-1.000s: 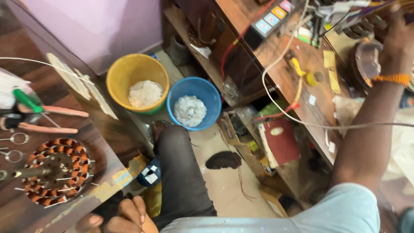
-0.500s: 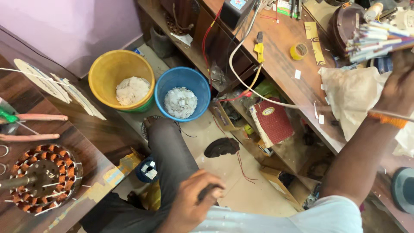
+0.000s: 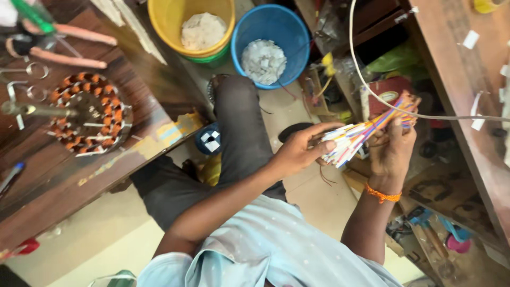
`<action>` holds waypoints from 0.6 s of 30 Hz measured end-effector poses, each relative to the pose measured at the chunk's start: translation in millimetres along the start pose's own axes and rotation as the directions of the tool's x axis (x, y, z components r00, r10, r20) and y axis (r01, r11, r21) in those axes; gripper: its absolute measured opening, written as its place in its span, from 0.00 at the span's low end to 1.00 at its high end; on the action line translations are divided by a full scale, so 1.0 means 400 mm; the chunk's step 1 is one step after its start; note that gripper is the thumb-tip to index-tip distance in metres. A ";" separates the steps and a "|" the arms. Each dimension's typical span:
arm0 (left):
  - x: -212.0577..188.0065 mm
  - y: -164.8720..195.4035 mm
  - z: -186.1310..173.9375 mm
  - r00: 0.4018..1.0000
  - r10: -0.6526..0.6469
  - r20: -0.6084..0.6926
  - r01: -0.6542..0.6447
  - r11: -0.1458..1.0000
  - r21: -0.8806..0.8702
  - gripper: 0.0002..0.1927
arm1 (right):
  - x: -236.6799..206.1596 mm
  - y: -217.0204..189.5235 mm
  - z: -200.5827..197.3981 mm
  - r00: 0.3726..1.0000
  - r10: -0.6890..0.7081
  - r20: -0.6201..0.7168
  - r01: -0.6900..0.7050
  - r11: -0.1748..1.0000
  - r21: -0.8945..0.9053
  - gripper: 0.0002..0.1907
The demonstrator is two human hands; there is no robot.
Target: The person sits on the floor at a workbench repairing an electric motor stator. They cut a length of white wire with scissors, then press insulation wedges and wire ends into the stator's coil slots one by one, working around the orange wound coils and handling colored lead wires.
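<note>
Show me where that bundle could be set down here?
Bare wood lies on the table below the coil ring; bare floor below that. Crowded: tools above the ring, and the shelves right of the sleeve bundle.

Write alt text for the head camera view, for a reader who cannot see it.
Seen from above, a seated person's left hand and right hand hold a bundle of thin multicoloured sleeves over their lap. A copper-wound motor stator lies on the wooden table to the left; a yellow bucket and a blue bucket stand on the floor.
</note>
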State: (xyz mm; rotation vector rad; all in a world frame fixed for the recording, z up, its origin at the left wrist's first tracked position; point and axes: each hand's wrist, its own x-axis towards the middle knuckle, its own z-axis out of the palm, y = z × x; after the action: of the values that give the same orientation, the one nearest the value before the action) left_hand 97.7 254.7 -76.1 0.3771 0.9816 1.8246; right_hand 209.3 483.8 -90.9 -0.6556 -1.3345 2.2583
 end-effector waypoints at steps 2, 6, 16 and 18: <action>-0.012 0.004 -0.001 0.987 0.129 -0.095 -0.091 0.940 0.330 0.24 | -0.010 0.032 0.057 0.999 -0.033 0.032 0.027 0.986 0.162 0.17; -0.026 0.025 0.007 0.953 0.216 -0.212 -0.014 0.732 0.681 0.22 | -0.063 0.104 0.190 0.977 0.127 0.173 -0.171 0.948 0.267 0.27; -0.106 0.100 0.015 0.814 0.581 -0.002 -0.330 0.464 0.822 0.17 | -0.076 0.114 0.190 0.994 0.107 0.034 -0.112 0.955 0.273 0.18; -0.128 0.101 -0.001 0.872 0.490 0.021 -0.418 0.720 0.554 0.18 | -0.096 0.109 0.176 0.998 0.055 0.028 -0.060 0.968 0.245 0.17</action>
State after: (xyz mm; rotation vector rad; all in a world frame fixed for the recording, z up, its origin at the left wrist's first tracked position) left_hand 96.0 202.5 -37.2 0.9353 1.6199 1.9901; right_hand 192.3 394.2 -93.3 -0.5904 -1.0323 2.4308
